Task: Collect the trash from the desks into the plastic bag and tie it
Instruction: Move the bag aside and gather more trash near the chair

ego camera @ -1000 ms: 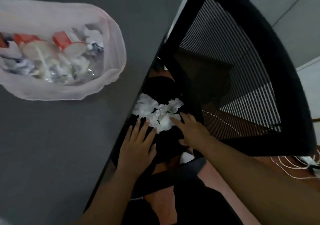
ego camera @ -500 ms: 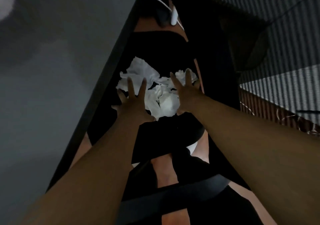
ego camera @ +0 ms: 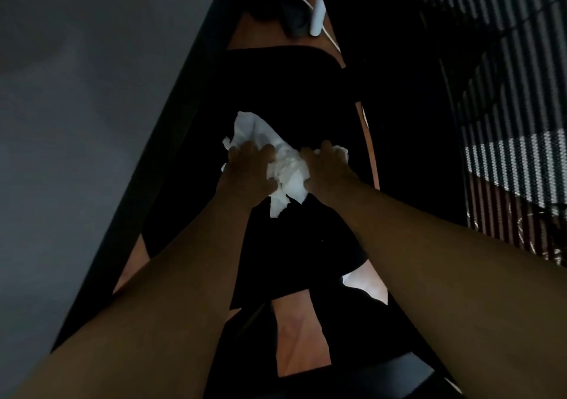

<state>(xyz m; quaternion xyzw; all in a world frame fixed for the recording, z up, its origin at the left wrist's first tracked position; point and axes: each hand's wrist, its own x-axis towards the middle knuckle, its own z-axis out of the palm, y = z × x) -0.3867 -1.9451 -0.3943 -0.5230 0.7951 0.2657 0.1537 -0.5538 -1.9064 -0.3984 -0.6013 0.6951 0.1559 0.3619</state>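
Observation:
A heap of crumpled white tissue paper (ego camera: 287, 173) lies in a black bin (ego camera: 276, 85) beside the desk, below its edge. My left hand (ego camera: 248, 168) presses on the left part of the heap with fingers curled into the paper. My right hand (ego camera: 329, 167) closes on the right part. Both hands squeeze the paper together between them. The plastic bag is out of view.
The dark grey desk top (ego camera: 76, 107) fills the left side, its black edge (ego camera: 171, 141) running diagonally. A black mesh chair back (ego camera: 506, 91) stands at the right. A white cable with a plug (ego camera: 317, 15) hangs above the bin. Reddish floor (ego camera: 294, 337) shows below.
The view dropped toward the bin and the bag left the frame. Both hands went from spread open over the paper to curled around it, bunching the heap together.

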